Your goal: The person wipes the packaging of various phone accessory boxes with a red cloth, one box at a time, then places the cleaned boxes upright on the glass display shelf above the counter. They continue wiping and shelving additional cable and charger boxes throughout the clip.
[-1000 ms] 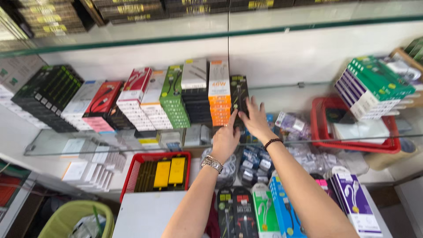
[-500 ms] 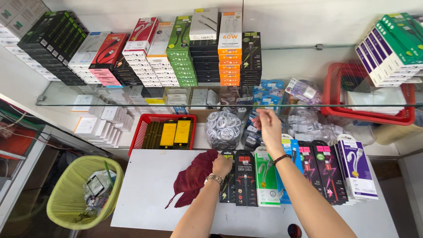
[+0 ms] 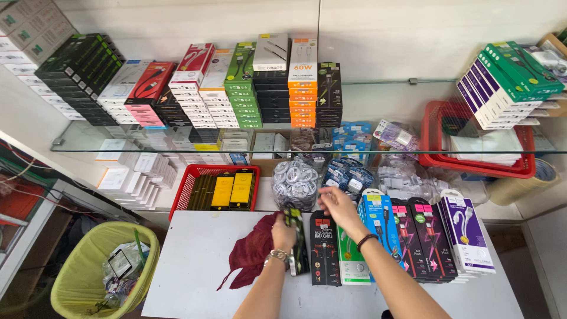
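A second ago both my hands were up at the glass shelf [image 3: 177, 147], reaching into the stacked boxes; now they are down over the white worktop [image 3: 195, 254], so something has come off the shelf and is being dealt with among the packs below. My left hand [image 3: 284, 235] is clenched around a slim dark cable pack [image 3: 297, 242], held upright on its edge just left of the black cable box [image 3: 325, 248] that lies flat on the worktop. Half a second ago that hand was lower and beside the maroon cloth [image 3: 251, 251]; the cloth lies crumpled just left of the black box, touching or nearly touching my wrist with its metal watch [image 3: 276, 256]. My right hand [image 3: 335, 204] has dropped from the shelf edge to just above the top of the black box, fingers curled and pinched together; whether it grips anything I cannot tell, for nothing shows plainly between the fingertips. Right of the black box runs the row of hanging-card cable packs, blue [image 3: 378, 227], then black and pink [image 3: 422, 236], then purple and white [image 3: 466, 233]. Behind the box sits a clear bag of coiled white cables [image 3: 295, 184], and further left of it the red basket [image 3: 183, 192] with yellow and black packs. Well left of the box, below the worktop edge, stands the green bin [image 3: 88, 260].
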